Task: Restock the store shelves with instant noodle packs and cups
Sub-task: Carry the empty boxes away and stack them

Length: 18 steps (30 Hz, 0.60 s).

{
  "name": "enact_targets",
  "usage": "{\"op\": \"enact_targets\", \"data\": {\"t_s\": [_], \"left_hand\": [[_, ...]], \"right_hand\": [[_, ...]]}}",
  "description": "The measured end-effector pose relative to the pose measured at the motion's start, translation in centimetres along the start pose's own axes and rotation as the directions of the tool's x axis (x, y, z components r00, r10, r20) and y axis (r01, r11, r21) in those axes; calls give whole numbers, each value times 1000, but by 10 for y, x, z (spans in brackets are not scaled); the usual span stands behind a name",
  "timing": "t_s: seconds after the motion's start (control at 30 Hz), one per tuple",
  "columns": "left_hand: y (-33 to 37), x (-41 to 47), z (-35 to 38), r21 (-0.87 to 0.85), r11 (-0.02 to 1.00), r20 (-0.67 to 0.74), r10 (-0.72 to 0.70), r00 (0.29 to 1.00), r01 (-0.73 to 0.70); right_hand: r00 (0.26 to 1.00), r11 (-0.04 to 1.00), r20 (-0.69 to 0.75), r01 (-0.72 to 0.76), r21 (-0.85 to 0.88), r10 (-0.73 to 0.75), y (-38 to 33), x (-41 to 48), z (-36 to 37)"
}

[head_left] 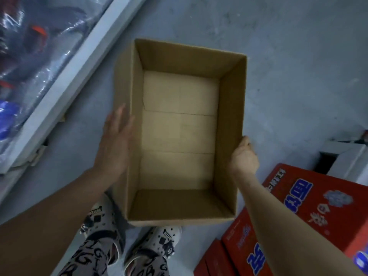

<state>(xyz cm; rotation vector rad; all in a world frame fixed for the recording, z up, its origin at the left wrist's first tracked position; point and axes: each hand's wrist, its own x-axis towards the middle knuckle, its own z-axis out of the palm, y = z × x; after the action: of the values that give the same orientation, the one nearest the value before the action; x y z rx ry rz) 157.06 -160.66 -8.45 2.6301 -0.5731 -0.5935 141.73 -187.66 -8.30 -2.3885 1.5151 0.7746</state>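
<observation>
An empty brown cardboard box (179,126) with its top open is held above the grey floor, its inside bare. My left hand (115,144) lies flat against the box's left outer wall, fingers stretched out. My right hand (245,156) grips the right wall near its lower corner, fingers hidden behind the cardboard. No noodle packs or cups show inside the box.
A red printed carton (310,212) lies on the floor at the lower right, with more red cartons under it. A white shelf edge (65,80) runs diagonally at the left, with plastic-wrapped goods (29,52) on it. My feet in patterned shoes (159,244) stand below the box.
</observation>
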Motion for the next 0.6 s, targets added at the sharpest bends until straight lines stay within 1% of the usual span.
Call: {"op": "enact_targets", "data": {"t_s": [0.03,0.1,0.13,0.2,0.23,0.3,0.4,0.5,0.6], "left_hand": [[8,4,2,5,1000,30,-28,999,28],[15,5,9,50,998,65,-31,997,28],[13,7,11,57,997,74,-64,995,59],[7,11,9,44,982,67,-186,980,183],[4,12,7,56,978,50,-203,978,200],[-4,12,1,86,984,81,-162,983,155],[-2,4,-19,-13,989,84,-145,986,147],[14,-14,-52,-71,985,96,-148,984,155],[36,-32,-94,-86,980,86,-170,982,177]], "right_hand": [[999,999,30,-45,26,44,0,-6,4],[992,991,61,-112,66,109,-1,-17,14],[989,987,71,-138,85,132,-1,-21,15],[984,978,90,-163,132,152,1,-28,15],[984,974,94,-164,156,151,2,-32,13],[985,970,95,-162,179,147,6,-40,9],[979,963,119,-185,197,164,11,-60,-3],[974,945,134,-210,252,181,16,-90,-24],[981,938,115,-184,293,156,22,-125,-49]]}}
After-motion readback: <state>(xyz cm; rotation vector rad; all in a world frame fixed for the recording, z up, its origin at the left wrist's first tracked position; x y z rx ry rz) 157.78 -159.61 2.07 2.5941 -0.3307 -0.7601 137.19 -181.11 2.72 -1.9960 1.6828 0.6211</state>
